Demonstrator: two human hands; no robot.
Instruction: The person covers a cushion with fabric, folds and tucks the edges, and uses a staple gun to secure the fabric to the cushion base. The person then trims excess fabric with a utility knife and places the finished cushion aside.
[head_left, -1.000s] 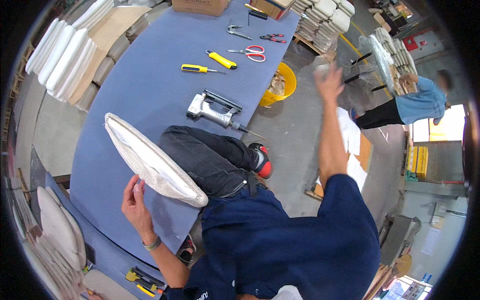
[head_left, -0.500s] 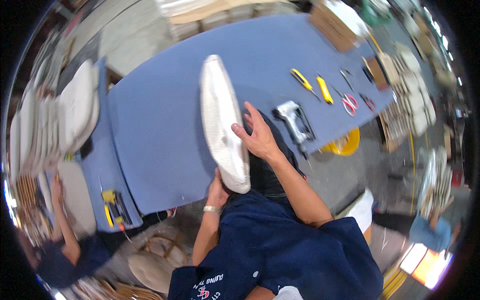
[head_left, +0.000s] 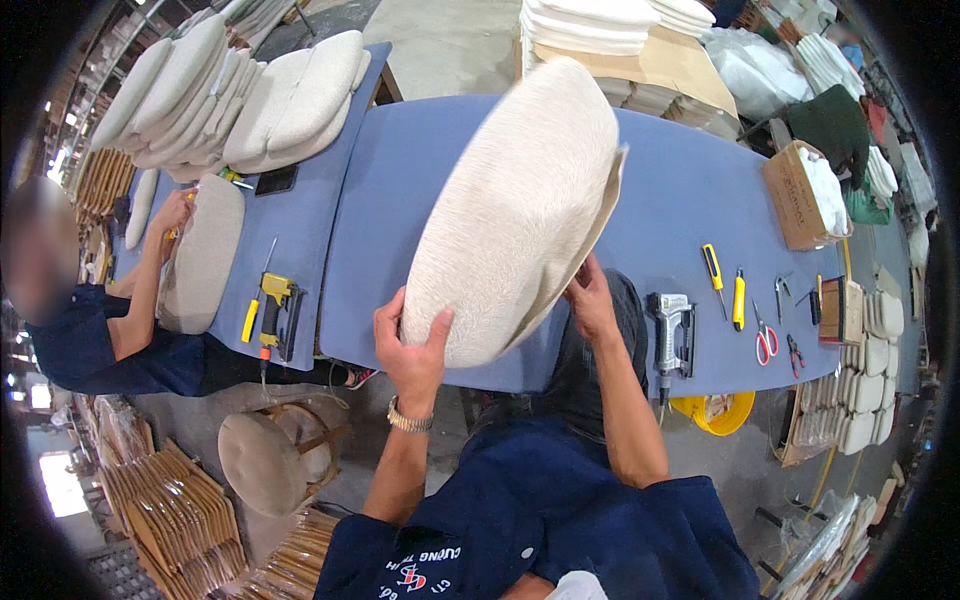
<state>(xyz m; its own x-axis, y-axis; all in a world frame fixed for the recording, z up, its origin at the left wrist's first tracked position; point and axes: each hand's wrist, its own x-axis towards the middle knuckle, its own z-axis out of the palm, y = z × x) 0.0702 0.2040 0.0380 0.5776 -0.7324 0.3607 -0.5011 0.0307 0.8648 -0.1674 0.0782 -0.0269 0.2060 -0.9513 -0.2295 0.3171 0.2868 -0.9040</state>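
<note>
A beige upholstered seat cushion (head_left: pixel 515 200) is held up at a tilt over the blue-covered table (head_left: pixel 385 240). My left hand (head_left: pixel 413 345) grips its near left corner, thumb on the face of the fabric and fingers round the edge. My right hand (head_left: pixel 592 300) holds the right edge, where a loose fold of fabric stands away from the cushion; its fingertips are partly hidden. To the right of my right hand lies a silver staple gun (head_left: pixel 672 335) with a hose.
Right of the staple gun are a yellow screwdriver (head_left: pixel 713 275), a yellow cutter (head_left: pixel 738 300), red-handled scissors (head_left: pixel 766 340) and a cardboard box (head_left: pixel 800 200). At left, another person (head_left: pixel 120 330) works on a cushion (head_left: pixel 205 255) near a yellow staple gun (head_left: pixel 275 315). A round stool (head_left: pixel 265 460) stands below.
The cushion has turned from edge-on to showing its broad beige face. My right hand, formerly open beside it, now grips its right edge. The view has swung left.
</note>
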